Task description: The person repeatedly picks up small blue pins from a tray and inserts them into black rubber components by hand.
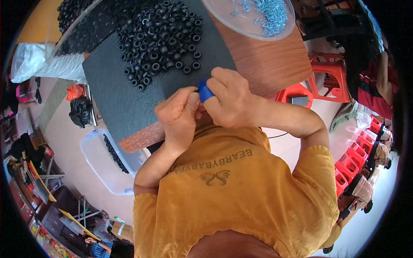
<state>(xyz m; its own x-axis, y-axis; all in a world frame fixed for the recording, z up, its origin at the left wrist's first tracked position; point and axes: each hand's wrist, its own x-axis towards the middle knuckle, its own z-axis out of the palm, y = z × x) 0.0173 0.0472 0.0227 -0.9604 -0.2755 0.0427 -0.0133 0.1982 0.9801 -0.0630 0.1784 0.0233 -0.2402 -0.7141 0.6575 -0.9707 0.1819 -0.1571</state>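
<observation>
My left hand point(180, 112) is closed in a pinch at the table's near edge, its fingertips touching the end of a blue rounded object. Whatever small piece those fingers hold is mostly hidden. Wrapped round the blue rounded object point(204, 91) is my right hand point(232, 96), fingers curled; the object's exact kind does not show. Just beyond both hands, a heap of small black ring-like caps point(159, 41) lies on a dark mat point(107, 92).
A clear dish point(291, 19) with small light-blue pieces stands on the wooden tabletop point(271, 60), far right. On the floor at left is a clear plastic bin point(91, 157) holding black pieces. Red stools point(333, 81) stand at right; several people sit around.
</observation>
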